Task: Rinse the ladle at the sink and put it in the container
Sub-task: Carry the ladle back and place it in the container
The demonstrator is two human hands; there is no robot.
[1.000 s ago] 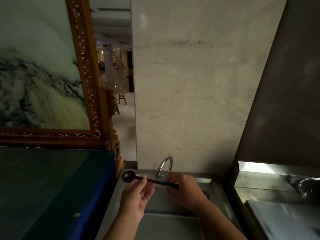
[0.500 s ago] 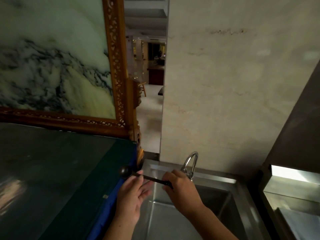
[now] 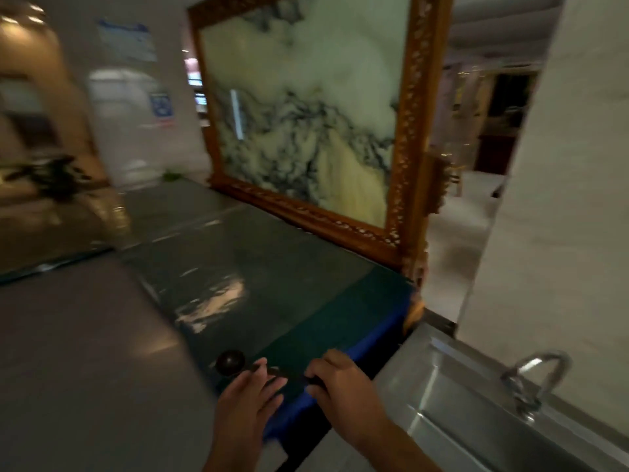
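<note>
A small black ladle (image 3: 231, 362) is held level over the near edge of a dark green table, its round bowl pointing left. My right hand (image 3: 340, 383) is closed around the end of its handle. My left hand (image 3: 250, 393) lies under the middle of the handle with the fingers spread, touching it. The steel sink (image 3: 452, 403) with its curved tap (image 3: 534, 379) is off to the right, away from the ladle. No container is in view.
The dark green table (image 3: 258, 287) has a blue edge and bears a large marble picture in a carved wooden frame (image 3: 408, 131). A pale stone pillar (image 3: 558, 199) rises behind the sink. Grey floor stretches to the left.
The view has swung left, away from the sink. Both hands have carried the ladle from above the sink's left rim to over the green table's edge.
</note>
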